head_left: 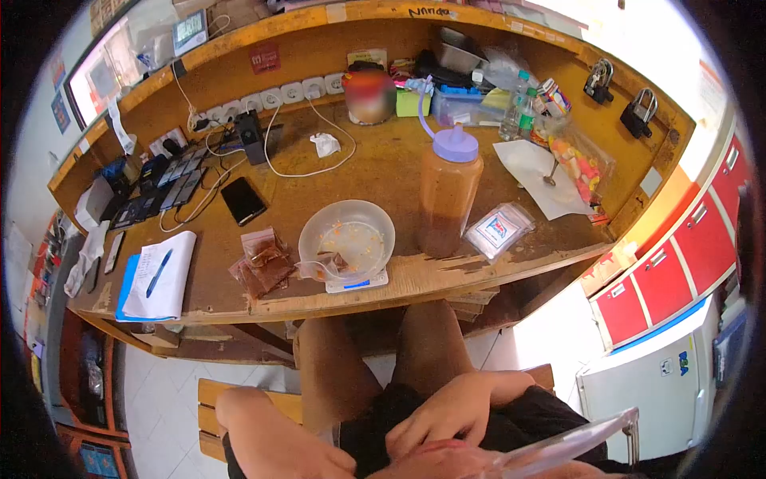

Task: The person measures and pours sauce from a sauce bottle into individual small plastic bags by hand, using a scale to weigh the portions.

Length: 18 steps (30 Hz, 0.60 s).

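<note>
Both hands are low over my lap, below the table's front edge. My left hand (325, 461) is closed, its knuckles bent and its fingertips out of sight. Bent over the dark shorts (371, 423), my right hand (448, 415) has curled fingers, with their tips partly covered by a blurred shape close to the camera. What either hand holds, if anything, is hidden. On the table in front are a translucent bowl (375, 219) with orange bits inside, standing on a small digital scale (369, 283), and several small plastic packets of brown powder (263, 270).
A lilac-capped squeeze bottle (449, 191) holds brownish contents beside a pack of clear plastic bags (500, 231). Left are a notebook with a pen (159, 275), a phone (243, 200) and cables. Red drawers (702, 239) stand right. A clear plastic edge (570, 439) crosses the lower right.
</note>
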Motion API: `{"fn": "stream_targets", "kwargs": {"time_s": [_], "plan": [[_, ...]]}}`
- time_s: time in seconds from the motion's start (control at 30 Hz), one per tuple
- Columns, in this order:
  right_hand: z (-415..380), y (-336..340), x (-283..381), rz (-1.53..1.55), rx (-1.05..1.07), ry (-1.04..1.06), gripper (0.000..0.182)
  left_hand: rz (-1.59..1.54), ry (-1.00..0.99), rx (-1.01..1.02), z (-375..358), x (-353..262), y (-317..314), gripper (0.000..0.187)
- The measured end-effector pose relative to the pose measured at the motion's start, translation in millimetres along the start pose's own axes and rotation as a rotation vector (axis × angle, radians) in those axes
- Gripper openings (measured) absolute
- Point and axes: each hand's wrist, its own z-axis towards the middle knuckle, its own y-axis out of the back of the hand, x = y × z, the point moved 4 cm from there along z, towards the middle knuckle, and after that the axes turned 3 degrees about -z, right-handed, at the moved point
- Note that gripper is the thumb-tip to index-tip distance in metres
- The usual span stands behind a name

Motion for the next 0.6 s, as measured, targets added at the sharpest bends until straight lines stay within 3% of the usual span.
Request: {"fn": "stream_targets", "kwargs": {"time_s": [0.1,0.2,0.37,0.4,0.47,0.5,0.53,0.6], "plan": [[15,-1,5,0.02,-0.125,0.063,0.033,0.038,0.048,0.045,-1,-9,-2,0.03],[11,-1,5,0.014,-0.085,0.05,0.028,0.059,0.094,0.085,5,-16,-5,0.031],[-12,16,26,0.022,-0.059,0.051,0.019,0.173,0.06,-0.124,0,4,-3,0.029],[-15,17,27,0.027,-0.048,0.076,0.021,0.142,0.143,-0.181,3,4,7,0.035],[-14,14,25,0.06,-0.018,0.113,0.023,0.343,0.175,-0.449,-29,14,15,0.036],[-13,12,24,0.075,-0.002,0.149,0.024,0.548,0.284,-0.724,-39,18,22,0.034],[-14,12,24,0.084,0.005,0.154,0.024,0.935,0.561,-0.818,-50,23,30,0.037],[-20,21,31,0.167,-0.234,0.197,0.026,1.416,0.891,-1.007,-67,39,49,0.043]]}}
